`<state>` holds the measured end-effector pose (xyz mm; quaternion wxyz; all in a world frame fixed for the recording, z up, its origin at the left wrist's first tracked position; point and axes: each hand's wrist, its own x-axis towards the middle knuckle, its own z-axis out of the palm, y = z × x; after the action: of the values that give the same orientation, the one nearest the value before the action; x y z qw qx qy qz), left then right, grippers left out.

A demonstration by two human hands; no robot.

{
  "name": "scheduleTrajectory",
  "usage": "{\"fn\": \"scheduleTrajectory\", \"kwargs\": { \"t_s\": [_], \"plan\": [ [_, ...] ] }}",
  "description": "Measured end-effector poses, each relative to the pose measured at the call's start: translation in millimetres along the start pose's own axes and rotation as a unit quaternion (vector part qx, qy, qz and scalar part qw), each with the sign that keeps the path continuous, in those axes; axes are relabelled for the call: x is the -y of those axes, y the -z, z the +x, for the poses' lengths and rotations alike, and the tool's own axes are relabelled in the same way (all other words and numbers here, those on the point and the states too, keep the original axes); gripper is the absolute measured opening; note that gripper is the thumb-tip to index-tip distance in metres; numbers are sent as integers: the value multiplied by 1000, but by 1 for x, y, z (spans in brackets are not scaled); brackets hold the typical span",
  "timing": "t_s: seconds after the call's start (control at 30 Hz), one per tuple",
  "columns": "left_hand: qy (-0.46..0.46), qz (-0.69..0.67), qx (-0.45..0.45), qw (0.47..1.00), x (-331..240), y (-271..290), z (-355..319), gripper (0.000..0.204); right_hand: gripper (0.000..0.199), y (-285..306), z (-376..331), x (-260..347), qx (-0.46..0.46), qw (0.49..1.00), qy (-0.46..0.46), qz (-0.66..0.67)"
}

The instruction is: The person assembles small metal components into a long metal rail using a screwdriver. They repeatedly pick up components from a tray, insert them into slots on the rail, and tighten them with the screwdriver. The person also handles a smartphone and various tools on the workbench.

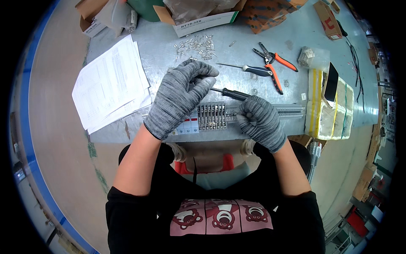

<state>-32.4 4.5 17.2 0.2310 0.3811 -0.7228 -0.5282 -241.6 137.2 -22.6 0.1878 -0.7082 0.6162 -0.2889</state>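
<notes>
Grey metal bench (169,38) carries one stack of white papers (111,82) at far left. My left hand (179,95), gloved, is curled with fingertips pinched; anything held is hidden. One row of grey terminal blocks (212,116) sits on a rail (289,111). My right hand (259,120) grips a black screwdriver (230,93). Beyond lie one more screwdriver (249,69), orange pliers (275,63) and a yellow-banded package (327,106).
</notes>
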Motion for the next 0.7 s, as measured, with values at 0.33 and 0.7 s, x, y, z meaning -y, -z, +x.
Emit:
{"fn": "scheduleTrajectory", "kwargs": {
  "t_s": [0.33, 0.7],
  "plan": [
    [-33, 59, -6, 998, 4, 2, -2, 20, 18, -11, 5, 6, -13, 997, 48, -66],
    [-36, 25, -2, 999, 6, 6, -6, 20, 21, -6, 3, 0, 58, 995, 43, -75]
  ]
}}
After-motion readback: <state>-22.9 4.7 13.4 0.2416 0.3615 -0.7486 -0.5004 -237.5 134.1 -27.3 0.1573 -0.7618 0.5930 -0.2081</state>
